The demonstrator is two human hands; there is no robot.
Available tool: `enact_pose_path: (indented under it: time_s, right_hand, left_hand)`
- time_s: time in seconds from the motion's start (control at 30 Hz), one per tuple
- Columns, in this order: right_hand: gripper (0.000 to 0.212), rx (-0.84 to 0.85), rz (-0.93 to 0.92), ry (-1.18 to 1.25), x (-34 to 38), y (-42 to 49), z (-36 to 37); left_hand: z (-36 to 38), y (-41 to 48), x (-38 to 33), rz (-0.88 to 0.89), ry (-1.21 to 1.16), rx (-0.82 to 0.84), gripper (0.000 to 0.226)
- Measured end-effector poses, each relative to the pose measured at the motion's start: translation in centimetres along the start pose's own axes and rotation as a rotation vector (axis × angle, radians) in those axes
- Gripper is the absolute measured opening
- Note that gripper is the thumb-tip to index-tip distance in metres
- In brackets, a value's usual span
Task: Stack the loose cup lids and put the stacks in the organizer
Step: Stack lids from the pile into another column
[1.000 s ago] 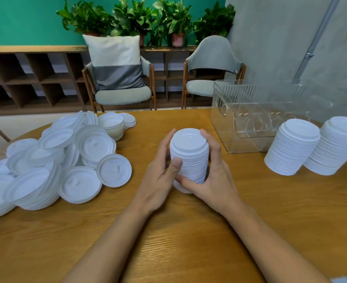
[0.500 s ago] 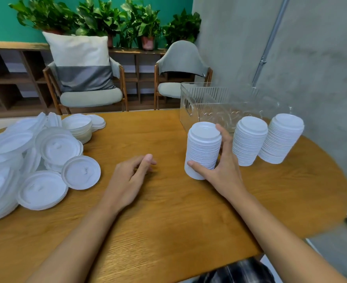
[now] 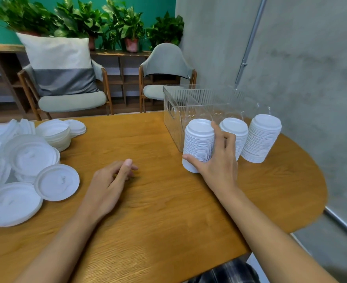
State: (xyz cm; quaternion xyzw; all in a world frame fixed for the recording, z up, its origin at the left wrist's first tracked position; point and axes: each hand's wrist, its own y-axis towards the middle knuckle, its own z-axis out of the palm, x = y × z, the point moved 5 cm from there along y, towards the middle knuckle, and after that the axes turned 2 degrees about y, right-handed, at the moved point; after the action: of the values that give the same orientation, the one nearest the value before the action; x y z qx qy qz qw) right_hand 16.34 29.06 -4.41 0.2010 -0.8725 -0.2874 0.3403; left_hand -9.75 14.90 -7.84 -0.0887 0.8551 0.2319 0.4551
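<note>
Loose white cup lids (image 3: 25,160) lie heaped at the left of the table (image 3: 158,221), and the left hand (image 3: 107,186) lies nearby, fingers relaxed and holding nothing. Further right, the right hand (image 3: 219,166) grips a tall lid stack (image 3: 199,144) just in front of the clear organizer (image 3: 189,103), beside two more stacks (image 3: 262,137). Stacking this batch seems finished; next it likely needs lifting over the organizer's wall without the lids sliding apart.
</note>
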Motion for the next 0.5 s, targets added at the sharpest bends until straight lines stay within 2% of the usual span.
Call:
enact_pose_path:
  time_s: [0.2,0.37,0.5]
  right_hand:
    - [0.118,-0.010,0.028,-0.014,-0.1,0.0,0.1]
    - [0.129,0.004,0.026,-0.029,0.0,-0.6,-0.1]
    - [0.124,-0.010,0.024,-0.023,0.3,-1.5,-1.3]
  left_hand:
    - [0.1,0.1,0.0,0.000,-0.003,0.013,0.043]
    - [0.0,0.1,0.1,0.030,0.011,0.008,0.056]
    - [-0.1,0.0,0.0,0.033,0.012,-0.002,0.052]
